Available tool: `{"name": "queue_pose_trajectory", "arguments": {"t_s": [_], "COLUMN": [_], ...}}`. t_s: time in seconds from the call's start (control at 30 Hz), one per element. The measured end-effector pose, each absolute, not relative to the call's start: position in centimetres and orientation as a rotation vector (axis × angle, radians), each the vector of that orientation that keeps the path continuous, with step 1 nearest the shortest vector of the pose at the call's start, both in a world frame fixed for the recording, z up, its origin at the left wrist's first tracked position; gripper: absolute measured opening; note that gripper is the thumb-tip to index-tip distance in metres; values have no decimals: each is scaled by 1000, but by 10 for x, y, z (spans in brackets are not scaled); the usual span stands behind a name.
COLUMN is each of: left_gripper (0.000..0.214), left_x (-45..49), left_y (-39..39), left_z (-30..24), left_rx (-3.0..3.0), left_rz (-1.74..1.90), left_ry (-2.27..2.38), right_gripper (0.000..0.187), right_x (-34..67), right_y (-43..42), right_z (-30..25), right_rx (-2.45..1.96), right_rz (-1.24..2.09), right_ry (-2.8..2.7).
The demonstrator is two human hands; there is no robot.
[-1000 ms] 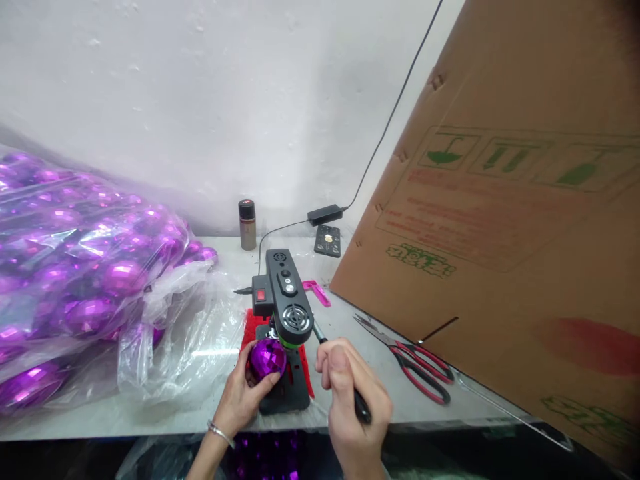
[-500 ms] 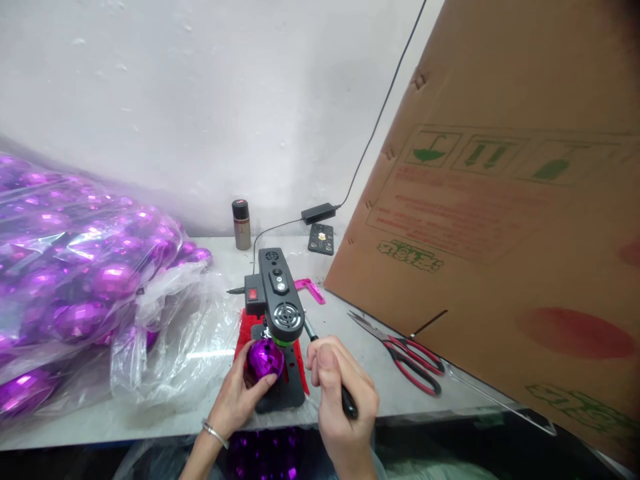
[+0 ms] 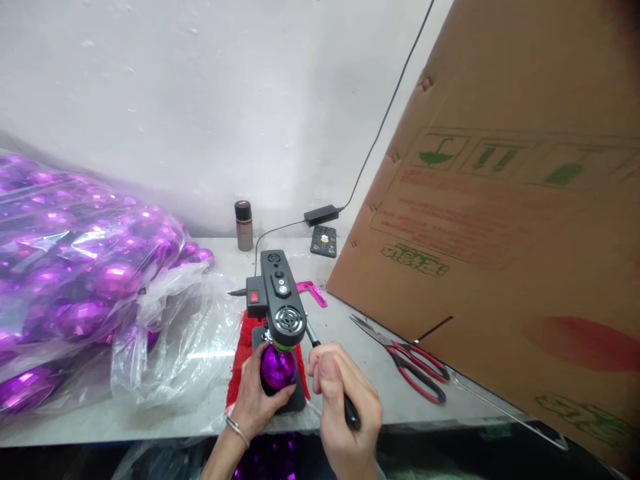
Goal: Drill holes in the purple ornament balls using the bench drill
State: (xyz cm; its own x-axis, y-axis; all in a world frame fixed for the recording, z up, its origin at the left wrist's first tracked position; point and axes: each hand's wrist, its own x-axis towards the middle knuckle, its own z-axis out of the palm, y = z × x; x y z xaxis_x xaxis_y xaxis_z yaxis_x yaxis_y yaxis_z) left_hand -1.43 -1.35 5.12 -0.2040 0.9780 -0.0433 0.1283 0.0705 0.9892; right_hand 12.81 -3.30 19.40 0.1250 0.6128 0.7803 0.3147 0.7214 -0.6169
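Observation:
A shiny purple ball (image 3: 279, 367) rests in my left hand (image 3: 257, 387), whose thumb and fingers curve around it from the left and front. The ball sits right under the green-rimmed head of a small black machine (image 3: 283, 293), on its dark base plate (image 3: 299, 400). Whether ball and head touch, I cannot tell. My right hand (image 3: 345, 400) is wrapped around the black-handled lever (image 3: 352, 412) on the machine's right side. Beneath the machine lies a red cloth (image 3: 240, 373).
Clear plastic bags of purple balls (image 3: 90, 280) fill the left. Red-handled scissors (image 3: 413, 363) lie before a large cardboard box (image 3: 480, 220) at right. Behind the machine are a bottle (image 3: 244, 227), a black power adapter (image 3: 321, 215), a dark card-like item (image 3: 324, 241) and a pink strip (image 3: 314, 292).
My left hand has moved the purple ball slightly right, from beside the machine's head to beneath it. My right hand keeps its grip on the lever. The view has shifted slightly.

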Motion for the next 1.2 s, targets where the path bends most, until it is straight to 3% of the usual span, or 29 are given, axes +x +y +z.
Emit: {"name": "queue_pose_trajectory", "arguments": {"t_s": [0.47,1.2], "left_gripper": [89,91], "left_x": [-16,-14], "left_y": [-17,-14], "left_z": [29,21], "left_rx": [1254,1479], "left_rz": [1162,1043], "left_ry": [1447,1533], "right_gripper": [39,42], "right_x": [122,125], "right_y": [-31,-28], "right_z": [144,131], "right_rx": [-760,-750], "right_rz": [190,164], "right_ry": [-1340,-1324]}}
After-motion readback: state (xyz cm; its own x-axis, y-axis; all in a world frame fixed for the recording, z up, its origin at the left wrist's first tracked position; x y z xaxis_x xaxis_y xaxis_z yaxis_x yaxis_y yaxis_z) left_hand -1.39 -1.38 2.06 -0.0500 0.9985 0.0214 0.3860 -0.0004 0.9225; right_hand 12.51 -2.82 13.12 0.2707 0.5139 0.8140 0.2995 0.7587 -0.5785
